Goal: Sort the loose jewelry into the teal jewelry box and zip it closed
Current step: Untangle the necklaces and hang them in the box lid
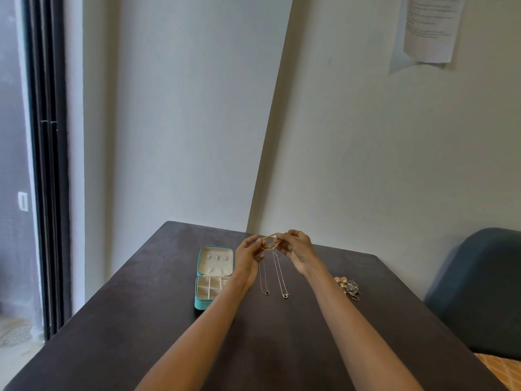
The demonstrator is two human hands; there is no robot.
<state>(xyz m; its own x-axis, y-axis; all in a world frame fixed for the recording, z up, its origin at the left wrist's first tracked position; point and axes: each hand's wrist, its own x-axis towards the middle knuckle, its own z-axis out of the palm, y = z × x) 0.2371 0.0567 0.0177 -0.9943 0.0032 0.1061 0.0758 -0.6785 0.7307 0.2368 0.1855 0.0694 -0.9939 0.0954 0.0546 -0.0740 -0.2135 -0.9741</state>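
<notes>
A gold bracelet is being held up above the desk near its far edge, pinched betw. the left hand & right hand, both grips grasping it. The teal jewelry box is lying open at centre-left. Two necklaces are being left laid out beside it; a jewelry pile is sitting toward the right edge.

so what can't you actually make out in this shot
Head view only:
- Gold piece held between left hand and right hand: fingers cover much of it, type unclear.
- Jewelry pile: too small to tell pieces apart.
- Teal jewelry box: left forearm hides its right compartments.
</notes>
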